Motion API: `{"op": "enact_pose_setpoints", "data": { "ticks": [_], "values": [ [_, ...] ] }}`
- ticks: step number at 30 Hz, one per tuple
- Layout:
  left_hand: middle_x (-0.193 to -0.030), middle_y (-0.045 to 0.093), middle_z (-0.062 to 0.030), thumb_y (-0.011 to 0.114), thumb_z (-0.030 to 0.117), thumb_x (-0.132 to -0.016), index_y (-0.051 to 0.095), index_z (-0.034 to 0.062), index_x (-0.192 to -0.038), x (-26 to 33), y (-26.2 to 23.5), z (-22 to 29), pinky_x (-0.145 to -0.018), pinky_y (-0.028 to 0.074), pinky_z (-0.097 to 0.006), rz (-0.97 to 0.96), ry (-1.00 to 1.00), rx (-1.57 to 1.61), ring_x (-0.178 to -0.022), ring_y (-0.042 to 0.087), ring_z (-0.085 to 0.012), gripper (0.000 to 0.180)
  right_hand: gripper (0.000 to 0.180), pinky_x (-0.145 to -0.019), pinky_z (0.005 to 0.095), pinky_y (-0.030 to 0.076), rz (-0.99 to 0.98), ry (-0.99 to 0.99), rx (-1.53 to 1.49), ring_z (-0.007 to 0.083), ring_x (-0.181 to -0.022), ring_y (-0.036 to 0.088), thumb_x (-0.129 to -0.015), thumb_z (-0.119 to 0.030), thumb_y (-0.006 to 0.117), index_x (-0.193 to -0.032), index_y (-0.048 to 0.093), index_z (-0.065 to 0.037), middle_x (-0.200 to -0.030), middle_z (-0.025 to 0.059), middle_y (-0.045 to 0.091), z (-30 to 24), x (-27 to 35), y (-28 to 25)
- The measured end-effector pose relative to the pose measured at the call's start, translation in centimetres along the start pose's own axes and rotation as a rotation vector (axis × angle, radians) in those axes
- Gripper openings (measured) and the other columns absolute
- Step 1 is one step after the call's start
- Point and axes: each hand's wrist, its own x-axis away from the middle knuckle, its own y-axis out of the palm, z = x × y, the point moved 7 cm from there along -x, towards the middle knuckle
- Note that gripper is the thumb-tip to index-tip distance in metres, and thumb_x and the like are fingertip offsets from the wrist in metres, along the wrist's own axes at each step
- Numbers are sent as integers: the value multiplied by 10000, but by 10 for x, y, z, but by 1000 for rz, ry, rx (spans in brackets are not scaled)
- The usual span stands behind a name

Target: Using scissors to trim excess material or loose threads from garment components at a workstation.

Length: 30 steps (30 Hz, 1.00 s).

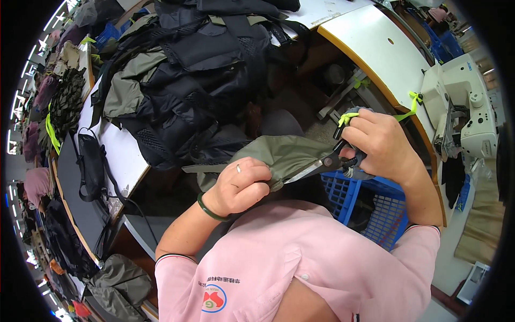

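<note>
Gripping green cloth (281, 150), centre of frame: left hand (244, 185) clamped on its lower edge, fingers curled over a small gather. Right hand (380, 142), right of centre, closed around the handles of scissors (314, 169); blades slant down-left along the cloth's lower edge, tip near the left fingers. Can't tell from here whether the blades are fully together.

Handling, my judgement: cloth light, limp, perhaps slick, so best pinched at a gathered edge and kept taut. Scissors rigid, heavier; take them by the handles, clear of the edges.

Position: cloth spreads up and right from the left hand, toward the right. Dark packs (206, 70) heaped upper left; blue basket (341, 194) below the right hand.
</note>
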Motion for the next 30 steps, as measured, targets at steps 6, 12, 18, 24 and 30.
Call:
{"op": "enact_pose_setpoints", "data": {
  "ticks": [6,12,18,24,30],
  "values": [
    [-912,582,-116,663,68,-656,581,25,-761,-1,2,0,-633,497,-335,-7,-4,-6,-760,587,-258,140,255,-631,358,519,-58,0,-18,250,-793,614,-671,-104,784,-799,565,-77,-786,52,596,-1,1,6],
    [-916,584,-107,659,82,-675,582,34,-760,3,5,-2,-646,492,-333,-12,-17,-5,-776,584,-253,124,241,-626,351,523,-62,0,-2,243,-788,617,-678,-98,780,-794,569,-80,-784,51,602,0,0,10],
    [-916,585,-108,664,79,-667,581,33,-754,4,6,-2,-644,495,-334,-14,-18,23,-773,587,-250,129,210,-613,343,521,-20,-29,47,233,-754,613,-691,-90,762,-772,568,-81,-743,46,593,0,-1,5],
    [-891,580,-118,651,-92,-678,537,45,-760,4,4,-2,-620,527,-348,-13,-39,32,-731,609,-282,197,222,-612,345,520,-11,-11,15,239,-758,613,-679,-91,767,-777,569,-77,-751,55,592,4,3,9],
    [-906,587,-104,669,82,-661,584,35,-758,3,5,-2,-636,493,-332,-9,-30,7,-759,581,-249,137,278,-648,353,523,-53,-29,-29,249,-780,616,-643,-117,799,-805,577,-76,-795,62,595,1,-3,9]
  ]
}}
